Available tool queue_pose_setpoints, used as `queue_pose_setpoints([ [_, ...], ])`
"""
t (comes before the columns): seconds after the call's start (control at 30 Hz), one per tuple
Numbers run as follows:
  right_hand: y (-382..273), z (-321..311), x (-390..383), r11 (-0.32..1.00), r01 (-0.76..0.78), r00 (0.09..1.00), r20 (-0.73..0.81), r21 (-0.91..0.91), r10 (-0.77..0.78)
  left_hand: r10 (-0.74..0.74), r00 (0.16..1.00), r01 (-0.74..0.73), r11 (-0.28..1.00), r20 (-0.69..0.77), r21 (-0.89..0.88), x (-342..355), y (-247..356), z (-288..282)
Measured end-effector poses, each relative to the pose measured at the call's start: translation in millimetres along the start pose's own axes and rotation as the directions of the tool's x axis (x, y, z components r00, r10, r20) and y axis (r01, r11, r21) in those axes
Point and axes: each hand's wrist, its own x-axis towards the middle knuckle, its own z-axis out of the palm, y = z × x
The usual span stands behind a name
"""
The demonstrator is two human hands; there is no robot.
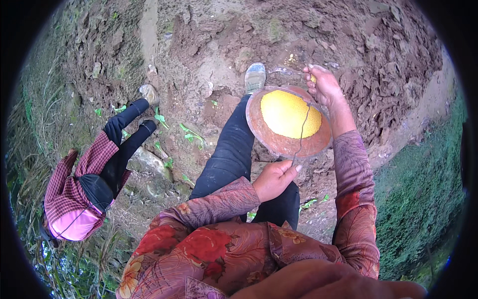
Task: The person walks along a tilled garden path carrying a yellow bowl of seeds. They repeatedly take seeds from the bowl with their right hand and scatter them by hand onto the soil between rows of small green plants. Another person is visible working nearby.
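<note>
A shallow, rust-brown round pan (266, 130) hangs in front of my legs, with a heap of yellow granules (289, 113) in it. My left hand (275, 179) is closed at the near side of the pan, around a thin bent wire handle (301, 134) that crosses over the heap. Beyond the pan's far right rim, my right hand (322, 83) is curled closed over the soil. A bit of yellow shows between its fingers. Some yellow granules (291, 60) lie scattered on the ground just left of that hand.
Rough brown clods of soil (388, 70) spread ahead and to the right. Small green seedlings (191, 134) lie along the ground at left. Another person (89, 184) in a checked shirt stands at the left. Green growth (418, 199) covers the right side.
</note>
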Motion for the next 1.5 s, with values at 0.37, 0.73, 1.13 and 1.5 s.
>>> queue_pose_setpoints([
  [0.37, -62.9, 177.6, 154.3, 0.642, -0.053, 0.991, -0.12, -0.765, -0.062, -0.038, 0.953, -0.034, 0.972, -0.299, -0.232, 22.6, 63.6, -126.1],
  [0.73, -31.0, 203.3, 85.3, 0.262, 0.214, 0.968, 0.239, -0.941, 0.069, -0.103, 0.914, -0.152, 0.81, -0.392, -0.566, 40.7, 110.0, -183.1],
  [1.13, -33.7, 163.8, 120.4, 0.148, 0.117, 0.961, 0.15, -0.982, 0.234, -0.234, 0.878, -0.183, 0.641, -0.417, -0.745, 64.4, 152.7, -166.6],
  [1.5, -186.9, 229.7, 83.7, 0.804, -0.298, 0.827, 0.281, -0.515, 0.487, -0.294, 0.816, -0.259, 0.583, -0.498, -0.77, 73.1, 127.7, -164.5],
])
